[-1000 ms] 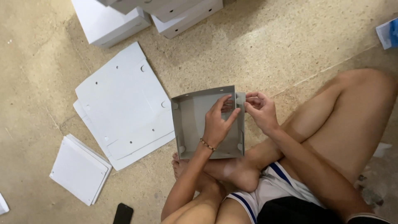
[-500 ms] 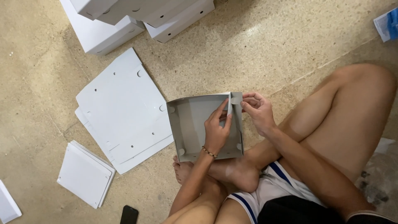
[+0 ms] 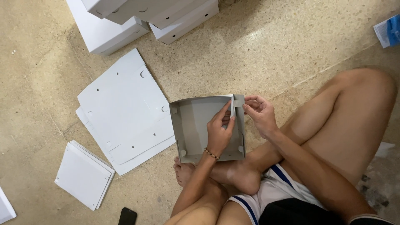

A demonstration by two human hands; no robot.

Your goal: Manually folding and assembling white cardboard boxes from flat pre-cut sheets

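Seen from the head camera, a person sits cross-legged on a speckled floor [image 3: 258, 54] with a half-folded grey cardboard box [image 3: 193, 129] resting open side up against the bare feet. The left hand [image 3: 219, 132] reaches into the box, its fingers [image 3: 227, 111] pinching the upright flap at the far right corner. The right hand [image 3: 261, 114] is just outside that same corner, its fingers [image 3: 248, 104] closed on the small tab with a round hole. Left of the box lie flat white box blanks [image 3: 125, 112], overlapping each other, and a smaller stack of white sheets [image 3: 83, 175] lies nearer the lower left. Finished white boxes [image 3: 146, 16] are piled at the top edge. A dark phone [image 3: 127, 216] lies on the floor by the left knee.
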